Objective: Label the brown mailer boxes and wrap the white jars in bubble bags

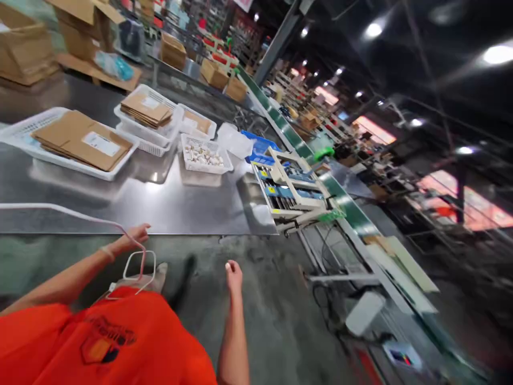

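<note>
My left hand (138, 234) is at the front edge of the metal table (172, 211), partly behind a thin white and pink bent tube (141, 250). Its fingers look loosely apart, and I see nothing in them. Over the floor, to the right, hangs my right hand (234, 275), its fingers curled in with nothing visible inside. Nearest to the hands on the tabletop is a white basket of small white and tan pieces (206, 155). A white tray (108, 174) holding flat brown cardboard pieces (80, 136) lies farther left.
Stacked white baskets (140, 140) with more cardboard stand behind. A blue crate (260, 147) and a cream-framed roller unit (290, 184) are at the table's right end. A green conveyor belt (355, 211) runs past on the right. Open cardboard boxes (28, 51) stand back left.
</note>
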Tool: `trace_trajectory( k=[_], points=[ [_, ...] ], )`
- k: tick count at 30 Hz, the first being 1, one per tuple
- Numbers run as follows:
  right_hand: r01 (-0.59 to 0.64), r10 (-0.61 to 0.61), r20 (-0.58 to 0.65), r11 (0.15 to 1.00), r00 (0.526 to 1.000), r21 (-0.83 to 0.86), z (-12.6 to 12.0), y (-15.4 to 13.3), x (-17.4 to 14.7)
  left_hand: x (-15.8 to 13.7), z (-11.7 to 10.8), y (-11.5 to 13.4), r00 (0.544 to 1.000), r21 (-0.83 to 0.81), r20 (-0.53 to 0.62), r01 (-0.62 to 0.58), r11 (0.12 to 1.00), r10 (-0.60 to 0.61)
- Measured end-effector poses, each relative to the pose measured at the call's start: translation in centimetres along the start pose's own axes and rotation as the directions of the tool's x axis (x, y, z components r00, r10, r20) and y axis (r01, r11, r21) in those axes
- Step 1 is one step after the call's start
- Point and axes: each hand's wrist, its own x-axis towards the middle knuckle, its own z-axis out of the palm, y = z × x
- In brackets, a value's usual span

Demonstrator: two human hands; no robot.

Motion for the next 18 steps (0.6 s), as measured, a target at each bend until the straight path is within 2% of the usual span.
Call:
trace_trajectory(
  k=[3,5,8,11,13,15,18],
  points=[
    [0.085,-0.083,0.256,0.996,0.963,0.004,2.6,-1.3,5.4,8.4,0.7,4.5,0.996,-0.046,-0.077,0.049,0.998,-0.052],
    [0.105,-0.095,0.343,0.994,0.935,-0.01,2.5,-1.7,8.5,13.3,0.6,7.2,0.99,-0.063,-0.116,0.069,0.996,-0.076],
    [0.134,-0.125,0.313,0.991,0.941,-0.009,0.8,-2.6,14.3,19.5,0.1,10.4,0.983,-0.04,-0.161,0.087,0.995,-0.092],
    [0.172,-0.161,0.259,0.985,0.952,-0.019,-0.2,-4.8,22.1,25.2,-0.2,12.8,0.976,0.023,-0.208,0.069,0.997,-0.063],
    [0.215,-0.2,0.241,0.976,0.95,-0.035,0.3,-7.5,28.4,29.4,0.2,14.4,0.97,0.086,-0.245,0.015,0.996,0.006],
    [0.283,-0.265,0.24,0.958,0.934,-0.041,1.9,-11.2,35.5,33.9,1.2,16.3,0.956,0.213,-0.268,-0.06,0.975,0.117],
    [0.432,-0.409,0.287,0.901,0.866,-0.02,5.9,-18.4,46.4,40.3,3.3,19.3,0.942,0.451,-0.233,-0.117,0.885,0.243]
  ],
)
